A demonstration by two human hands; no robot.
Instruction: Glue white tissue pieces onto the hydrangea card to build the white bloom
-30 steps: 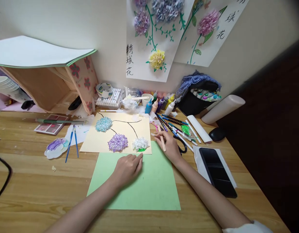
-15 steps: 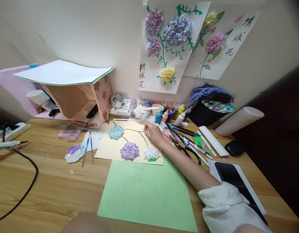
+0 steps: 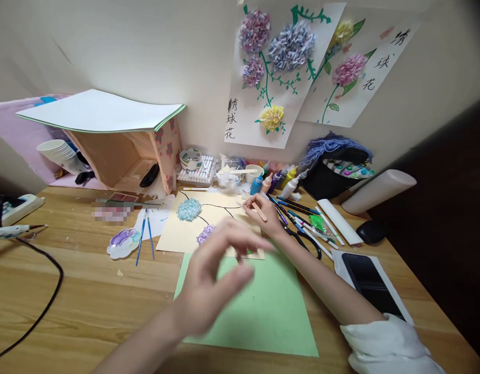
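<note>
My right hand [image 3: 266, 215] is over the upper right of a cream sheet [image 3: 169, 236], closed on a wooden craft stick [image 3: 259, 212] that slants down across the fingers. My left hand [image 3: 212, 275], smeared by motion, is raised in front of the sheet with its thumb and fingers apart and nothing between them. A blue paper flower [image 3: 189, 210] lies on the sheet at the left, joined by drawn black stems. The purple flower [image 3: 204, 235] is partly behind my left hand, and the white flower is hidden.
Under the cream sheet lies green paper [image 3: 286, 311]. Scissors [image 3: 307, 241], pens and a white roll [image 3: 339, 221] are at the right. Paint bottles [image 3: 290, 187] and cups stand at the back. A palette [image 3: 123, 244] and brushes [image 3: 150, 234] lie left, near a glue gun [image 3: 14, 232].
My left hand has come into view from below and moved up over the papers. My right hand has shifted slightly right, and the craft stick now shows in it.
</note>
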